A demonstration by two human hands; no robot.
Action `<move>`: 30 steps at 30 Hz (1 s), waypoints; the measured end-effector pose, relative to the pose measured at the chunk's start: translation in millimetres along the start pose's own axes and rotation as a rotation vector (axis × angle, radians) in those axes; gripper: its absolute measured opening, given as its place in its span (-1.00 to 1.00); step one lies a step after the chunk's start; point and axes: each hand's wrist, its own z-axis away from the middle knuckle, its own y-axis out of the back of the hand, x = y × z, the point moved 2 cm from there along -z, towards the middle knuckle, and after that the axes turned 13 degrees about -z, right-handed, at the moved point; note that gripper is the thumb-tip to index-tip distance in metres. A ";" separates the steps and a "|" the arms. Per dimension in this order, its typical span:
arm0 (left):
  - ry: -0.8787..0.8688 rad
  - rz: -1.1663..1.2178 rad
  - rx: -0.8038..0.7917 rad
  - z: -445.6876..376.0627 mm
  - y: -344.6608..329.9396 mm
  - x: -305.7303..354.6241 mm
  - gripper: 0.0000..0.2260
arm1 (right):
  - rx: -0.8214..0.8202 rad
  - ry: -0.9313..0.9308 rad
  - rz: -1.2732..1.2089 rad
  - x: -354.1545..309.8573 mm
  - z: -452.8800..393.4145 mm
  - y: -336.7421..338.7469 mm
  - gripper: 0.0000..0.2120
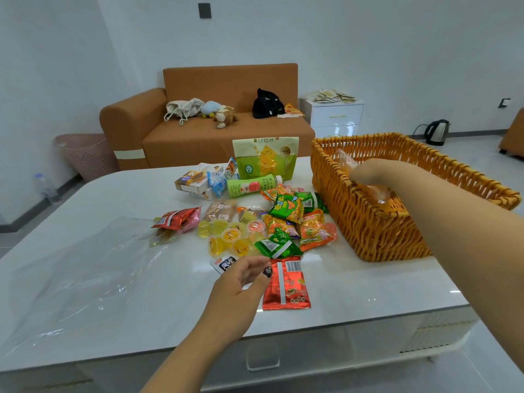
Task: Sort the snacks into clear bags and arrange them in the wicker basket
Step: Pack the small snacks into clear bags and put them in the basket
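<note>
At right of frame, the right hand (365,173) is reached into the basket (377,222), fingers hidden, state not discernible; a clear bag (377,191) of orange snacks is seen under it. Left hand (243,282), fingers loosely curled and holding nothing, is held over the tabletop (141,279) beside a red packet (286,285). Loose snacks (255,222) are heaped at centre.

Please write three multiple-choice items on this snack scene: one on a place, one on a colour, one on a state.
1. Where is the right hand? A inside the wicker basket B on the sofa C under the table
2. What colour is the packet by the left hand? A blue B red C white
3. How does the green bottle lie? A upright B on its side C in the basket

Answers: 1 A, the hand reaches over the rim with a clear bag; 2 B, red foil; 3 B, it lies flat on the table.
</note>
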 end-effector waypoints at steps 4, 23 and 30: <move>0.002 -0.004 -0.005 0.2 -1.3 -0.4 -0.79 | -0.027 -0.006 -0.267 13.3 1.5 2.2 -0.47; 0.013 0.008 -0.040 -6.5 -16.0 3.1 -0.80 | 0.324 0.092 -0.178 24.5 16.8 -23.5 -0.40; 0.040 -0.032 0.020 -10.2 -6.9 0.9 -0.80 | 0.566 0.749 -0.124 3.8 103.2 -122.0 -0.55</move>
